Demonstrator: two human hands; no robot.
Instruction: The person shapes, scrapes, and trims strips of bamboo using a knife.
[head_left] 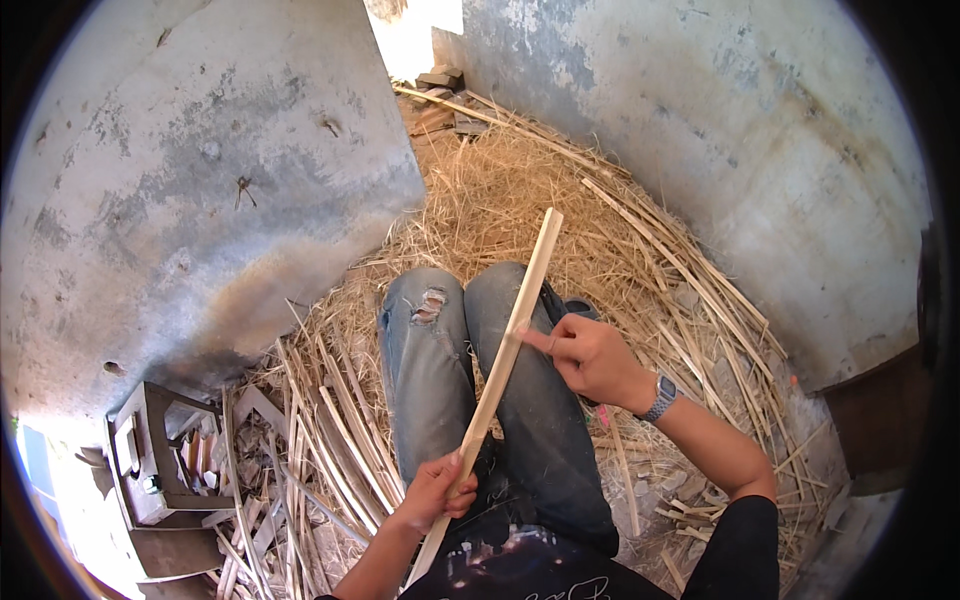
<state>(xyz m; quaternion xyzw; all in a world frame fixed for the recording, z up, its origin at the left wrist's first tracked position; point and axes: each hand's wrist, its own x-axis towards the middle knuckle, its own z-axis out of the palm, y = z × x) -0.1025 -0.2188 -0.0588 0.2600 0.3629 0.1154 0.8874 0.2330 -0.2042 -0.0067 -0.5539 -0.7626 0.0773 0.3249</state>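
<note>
A long, pale strip of split bamboo or wood [531,275] slants across my lap, its far end rising past my knees. Its near end runs down beside my left hip. My left hand [447,490] is closed around the lower part of the strip. Against the strip's middle, my right hand [595,358] rests the tip of its outstretched index finger. The other fingers of that hand are curled in, and whether they hold anything is hidden. Beneath the strip are my legs in worn grey jeans [430,370], torn at the left knee.
Loose shavings [500,190] cover the ground ahead. Long strips [690,265] lie along the right wall [720,130], and another bundle of strips [335,440] sits by my left leg. A boxy frame [150,470] with scraps inside stands at left, below a weathered grey panel [210,160].
</note>
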